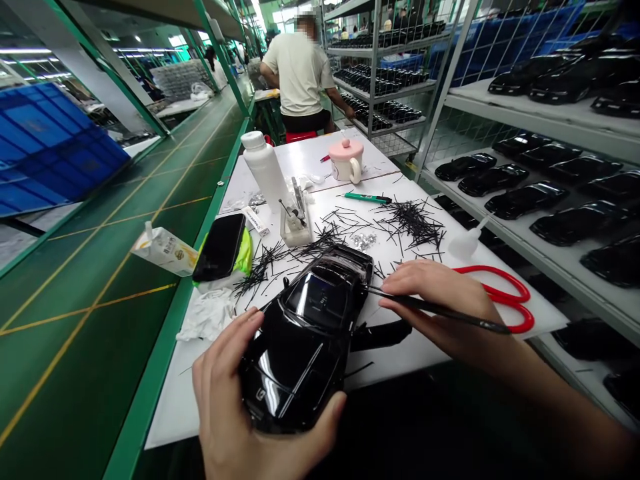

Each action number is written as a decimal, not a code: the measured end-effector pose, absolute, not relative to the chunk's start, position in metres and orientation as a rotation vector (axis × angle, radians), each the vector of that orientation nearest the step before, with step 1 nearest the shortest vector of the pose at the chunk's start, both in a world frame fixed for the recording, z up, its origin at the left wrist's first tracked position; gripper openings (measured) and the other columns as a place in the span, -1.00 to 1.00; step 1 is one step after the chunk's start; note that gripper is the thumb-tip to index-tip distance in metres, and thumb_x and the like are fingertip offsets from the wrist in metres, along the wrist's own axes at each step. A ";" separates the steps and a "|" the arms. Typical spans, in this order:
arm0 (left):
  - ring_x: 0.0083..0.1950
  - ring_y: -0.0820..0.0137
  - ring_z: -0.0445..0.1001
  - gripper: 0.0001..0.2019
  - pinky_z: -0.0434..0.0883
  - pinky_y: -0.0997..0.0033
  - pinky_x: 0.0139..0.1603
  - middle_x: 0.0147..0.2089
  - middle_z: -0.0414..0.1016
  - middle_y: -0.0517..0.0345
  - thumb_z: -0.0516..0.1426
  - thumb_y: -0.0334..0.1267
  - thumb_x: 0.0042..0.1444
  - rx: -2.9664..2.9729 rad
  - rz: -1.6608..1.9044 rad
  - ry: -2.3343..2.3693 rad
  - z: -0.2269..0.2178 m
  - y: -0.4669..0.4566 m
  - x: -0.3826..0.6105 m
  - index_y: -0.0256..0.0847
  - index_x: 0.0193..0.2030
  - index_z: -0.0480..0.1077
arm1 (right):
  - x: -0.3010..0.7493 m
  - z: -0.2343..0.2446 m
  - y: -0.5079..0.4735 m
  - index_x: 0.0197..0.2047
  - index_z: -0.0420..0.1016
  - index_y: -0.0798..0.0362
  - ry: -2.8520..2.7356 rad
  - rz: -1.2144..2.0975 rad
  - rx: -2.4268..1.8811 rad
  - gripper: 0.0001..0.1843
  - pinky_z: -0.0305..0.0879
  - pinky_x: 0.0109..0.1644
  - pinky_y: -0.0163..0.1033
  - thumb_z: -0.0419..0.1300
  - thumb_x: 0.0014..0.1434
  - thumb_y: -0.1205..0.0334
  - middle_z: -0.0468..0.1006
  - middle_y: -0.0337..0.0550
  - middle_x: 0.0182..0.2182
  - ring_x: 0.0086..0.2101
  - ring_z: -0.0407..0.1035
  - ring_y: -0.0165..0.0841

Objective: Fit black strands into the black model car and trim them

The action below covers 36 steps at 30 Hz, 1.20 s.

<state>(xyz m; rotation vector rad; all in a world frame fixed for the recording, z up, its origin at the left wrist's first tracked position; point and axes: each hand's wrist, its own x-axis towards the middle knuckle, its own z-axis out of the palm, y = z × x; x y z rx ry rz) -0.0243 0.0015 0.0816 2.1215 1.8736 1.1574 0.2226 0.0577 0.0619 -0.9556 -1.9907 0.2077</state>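
Head view: L hand (225, 400) clenched round a black model car (305, 340), holding it tilted just above the bench (170, 413), prob. to turn its side toward R hand (435, 300). R hand pinches a slim black tool (440, 310) like a pen, tip right by the car's flank for close control. Red-handled scissors (510, 293) lie just right of R hand, and loose black strips (413, 223) sit ahead of it, all within easy reach.
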 end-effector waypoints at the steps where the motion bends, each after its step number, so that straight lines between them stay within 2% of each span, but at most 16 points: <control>1: 0.26 -0.06 0.30 -0.28 0.26 -0.21 0.32 0.24 0.30 -0.07 0.26 0.10 0.03 2.143 1.156 1.871 0.081 0.001 -0.024 -0.09 0.29 0.19 | 0.221 0.062 0.057 -0.16 0.45 0.03 -2.021 0.157 -0.945 -0.87 0.42 0.00 -0.14 0.27 0.24 0.40 0.62 -0.17 -0.31 -0.22 0.52 -0.30; 7: 0.23 -0.04 0.31 -0.30 0.32 -0.13 0.25 0.20 0.31 -0.12 0.23 0.12 0.04 2.251 1.213 1.855 0.079 0.001 -0.017 -0.15 0.26 0.22 | 0.212 0.070 0.050 -0.19 0.43 0.11 -2.128 -0.054 -0.943 -0.89 0.40 0.00 -0.09 0.26 0.23 0.44 0.62 -0.08 -0.32 -0.25 0.50 -0.25; 13: 0.22 -0.08 0.31 -0.30 0.29 -0.19 0.23 0.19 0.33 -0.14 0.25 0.06 0.01 2.338 1.188 1.843 0.079 -0.002 -0.013 -0.12 0.25 0.20 | 0.208 0.071 0.050 -0.21 0.43 0.10 -2.156 -0.075 -1.030 -0.95 0.41 -0.08 -0.08 0.20 0.29 0.42 0.62 -0.07 -0.29 -0.24 0.49 -0.23; 19: 0.22 -0.07 0.30 -0.31 0.32 -0.14 0.19 0.19 0.32 -0.18 0.25 0.09 0.01 2.294 1.202 1.854 0.072 -0.004 -0.017 -0.16 0.24 0.23 | 0.215 0.066 0.049 -0.16 0.47 0.00 -2.001 0.269 -1.040 -0.93 0.46 -0.12 -0.20 0.20 0.30 0.35 0.65 -0.15 -0.25 -0.23 0.54 -0.31; 25: 0.23 -0.06 0.32 -0.29 0.34 -0.11 0.19 0.23 0.31 -0.18 0.27 0.09 0.01 2.253 1.200 1.835 0.053 -0.009 -0.036 -0.16 0.24 0.23 | 0.219 0.061 0.053 -0.20 0.53 0.00 -1.880 0.628 -1.061 -0.92 0.51 -0.13 -0.19 0.21 0.30 0.22 0.66 -0.14 -0.26 -0.22 0.56 -0.28; 30: 0.29 -0.03 0.30 -0.28 0.33 -0.10 0.25 0.25 0.30 -0.14 0.29 0.03 0.04 2.178 1.068 1.818 0.036 -0.010 -0.058 -0.13 0.30 0.19 | 0.215 0.056 0.055 -0.22 0.55 0.00 -1.824 0.836 -1.028 -0.92 0.51 -0.12 -0.23 0.26 0.27 0.20 0.66 -0.17 -0.27 -0.21 0.56 -0.30; 36: 0.34 0.00 0.28 -0.28 0.35 -0.06 0.28 0.29 0.26 -0.12 0.30 -0.08 0.05 2.216 0.888 1.750 0.015 -0.003 -0.076 -0.08 0.32 0.16 | 0.211 0.048 0.051 -0.24 0.59 0.01 -1.735 0.983 -1.020 -0.90 0.54 -0.12 -0.18 0.30 0.24 0.17 0.67 -0.13 -0.27 -0.21 0.57 -0.26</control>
